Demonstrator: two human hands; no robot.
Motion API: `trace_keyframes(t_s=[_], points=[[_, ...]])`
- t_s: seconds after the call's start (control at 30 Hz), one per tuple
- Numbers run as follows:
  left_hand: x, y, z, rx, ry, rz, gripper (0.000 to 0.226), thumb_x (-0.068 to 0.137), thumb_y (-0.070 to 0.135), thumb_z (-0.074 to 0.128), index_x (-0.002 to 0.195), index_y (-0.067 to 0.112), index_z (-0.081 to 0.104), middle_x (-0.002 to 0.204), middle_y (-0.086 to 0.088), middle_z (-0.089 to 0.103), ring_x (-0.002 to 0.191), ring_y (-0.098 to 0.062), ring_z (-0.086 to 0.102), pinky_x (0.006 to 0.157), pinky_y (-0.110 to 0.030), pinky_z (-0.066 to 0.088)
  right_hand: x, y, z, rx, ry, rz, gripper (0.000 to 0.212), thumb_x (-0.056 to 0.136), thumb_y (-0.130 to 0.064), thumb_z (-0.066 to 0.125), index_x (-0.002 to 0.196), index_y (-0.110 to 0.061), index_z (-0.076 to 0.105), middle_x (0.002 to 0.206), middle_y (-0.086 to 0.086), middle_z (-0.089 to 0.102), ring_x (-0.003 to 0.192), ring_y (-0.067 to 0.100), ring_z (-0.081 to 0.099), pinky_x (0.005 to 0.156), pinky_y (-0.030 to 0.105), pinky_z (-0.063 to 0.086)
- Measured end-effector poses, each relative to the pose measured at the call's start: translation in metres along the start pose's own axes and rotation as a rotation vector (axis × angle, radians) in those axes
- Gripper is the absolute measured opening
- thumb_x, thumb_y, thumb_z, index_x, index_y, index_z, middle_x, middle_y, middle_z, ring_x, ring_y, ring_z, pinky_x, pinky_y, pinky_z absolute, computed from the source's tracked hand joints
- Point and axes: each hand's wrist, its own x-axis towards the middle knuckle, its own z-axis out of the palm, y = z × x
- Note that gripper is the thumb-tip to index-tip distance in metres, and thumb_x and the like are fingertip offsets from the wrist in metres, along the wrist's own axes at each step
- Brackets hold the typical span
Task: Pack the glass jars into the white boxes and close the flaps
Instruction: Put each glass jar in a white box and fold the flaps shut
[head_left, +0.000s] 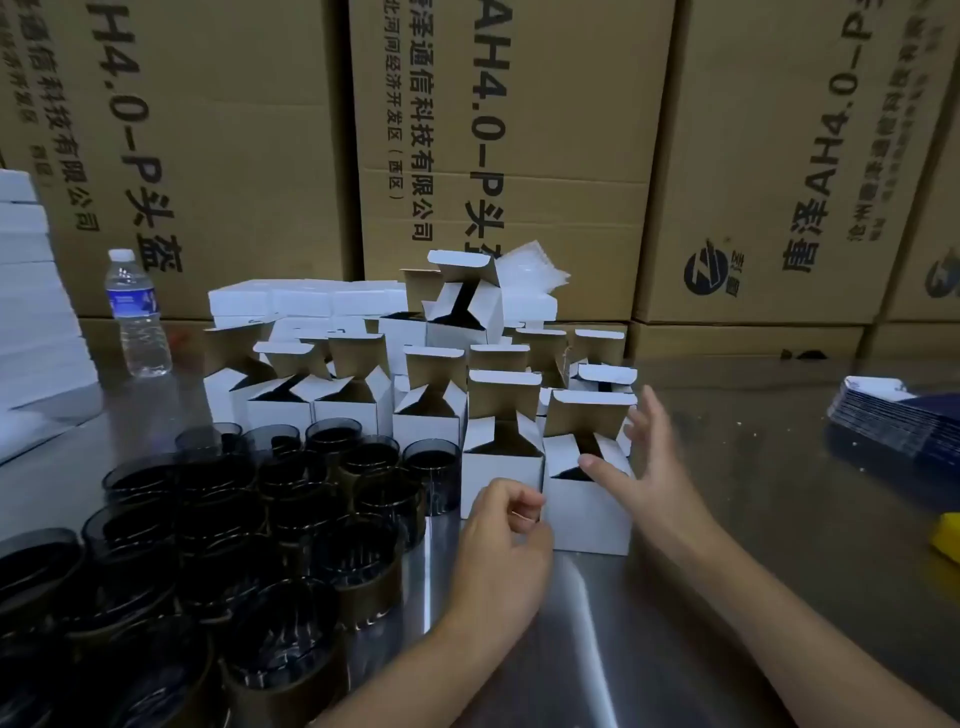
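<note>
Head view, looking down over the person's arms at a steel desk (737, 499). The right hand (641, 467) is spread wide, fingers straight and gripping nothing; its thumb rests on a side flap of the nearest white box (587, 512), while the other fingers fan out just beside the box's right wall. That box stands upright at the front of the group with its tall lid flap raised. Its inside is dark, so I cannot tell whether a jar sits in it. The left hand (506, 530) is clenched into a loose fist at the box's front left corner, with nothing visible in it.

Behind and to the left, more open boxes (431, 410) crowd together with their flaps up, and closed ones (311, 301) are stacked further back. The glass jars (249, 519), dark-tinted, are clustered on the left of the desk, the nearest of them just beside the boxes.

A water bottle (136, 312) stands upright well to the left. Large brown cartons (519, 156) wall the back. A dark blue stack of flat sheets (893, 423) lies to the right, well apart from the boxes.
</note>
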Motion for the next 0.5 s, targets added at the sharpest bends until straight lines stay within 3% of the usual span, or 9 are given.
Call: trace_keyframes(t_s=[0.13, 0.27, 0.37, 0.43, 0.5], points=[[-0.003, 0.000, 0.001, 0.087, 0.053, 0.078, 0.032, 0.086, 0.008, 0.058, 0.092, 0.038, 0.048, 0.106, 0.022, 0.044, 0.102, 0.018, 0.035, 0.077, 0.002, 0.029, 0.001, 0.006, -0.005, 0.068, -0.102, 0.050, 0.096, 0.071, -0.039, 0.077, 0.141, -0.052, 0.014, 0.135, -0.010, 0.041, 0.122, 0.005, 0.042, 0.099, 0.027, 0.034], [-0.005, 0.003, 0.000, 0.110, 0.093, 0.168, 0.035, 0.084, 0.015, 0.062, 0.097, 0.041, 0.043, 0.108, 0.031, 0.035, 0.112, 0.013, 0.029, 0.088, -0.007, 0.028, 0.000, -0.005, -0.015, 0.090, -0.031, -0.014, 0.088, 0.055, -0.055, 0.075, 0.127, -0.061, 0.024, 0.123, -0.008, 0.050, 0.107, 0.002, 0.052, 0.079, 0.016, 0.042], [-0.009, 0.011, -0.004, 0.070, 0.111, 0.213, 0.040, 0.083, 0.027, 0.067, 0.102, 0.047, 0.039, 0.112, 0.042, 0.028, 0.113, 0.017, 0.029, 0.089, -0.009, 0.033, -0.007, -0.022, -0.020, 0.109, 0.009, -0.107, 0.081, 0.056, -0.055, 0.078, 0.120, -0.066, 0.030, 0.115, -0.017, 0.052, 0.103, -0.003, 0.054, 0.072, 0.010, 0.045], [-0.011, 0.020, -0.008, -0.031, 0.145, 0.253, 0.042, 0.079, 0.034, 0.067, 0.107, 0.047, 0.038, 0.117, 0.039, 0.031, 0.114, 0.018, 0.035, 0.086, -0.005, 0.037, -0.015, -0.032, -0.020, 0.120, 0.031, -0.173, 0.078, 0.061, -0.053, 0.082, 0.120, -0.067, 0.032, 0.107, -0.022, 0.055, 0.097, -0.010, 0.054, 0.067, 0.005, 0.045], [-0.012, 0.025, -0.013, -0.133, 0.165, 0.280, 0.047, 0.075, 0.037, 0.065, 0.114, 0.041, 0.040, 0.128, 0.021, 0.041, 0.121, 0.006, 0.042, 0.095, -0.012, 0.040, -0.025, -0.039, -0.014, 0.114, 0.025, -0.221, 0.078, 0.059, -0.053, 0.074, 0.125, -0.063, 0.034, 0.104, -0.024, 0.056, 0.097, -0.005, 0.056, 0.073, 0.006, 0.044]])
